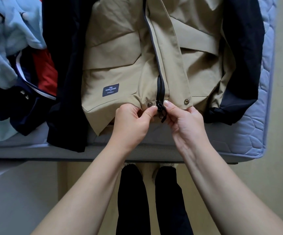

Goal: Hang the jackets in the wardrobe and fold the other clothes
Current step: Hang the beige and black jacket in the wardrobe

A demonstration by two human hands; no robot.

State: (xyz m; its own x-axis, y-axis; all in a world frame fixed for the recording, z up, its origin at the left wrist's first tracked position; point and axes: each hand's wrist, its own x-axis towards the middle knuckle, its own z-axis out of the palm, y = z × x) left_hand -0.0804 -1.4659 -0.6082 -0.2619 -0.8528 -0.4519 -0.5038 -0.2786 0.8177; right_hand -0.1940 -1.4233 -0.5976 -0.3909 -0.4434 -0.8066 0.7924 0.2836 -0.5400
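Your tan jacket (120, 65) with the smooth navy sleeves lies flat, front up, on the quilted blue mattress (249, 133), hem at the near edge. Both grips are closed on it: your left hand (132, 122) pinches the hem by a round metal snap (149, 104), and your right hand (183, 122) pinches the bottom of the black zipper (160, 87). Off to the left, a soft light-blue sweatshirt (10, 31) sits bunched beside a red-and-navy garment (44, 68).
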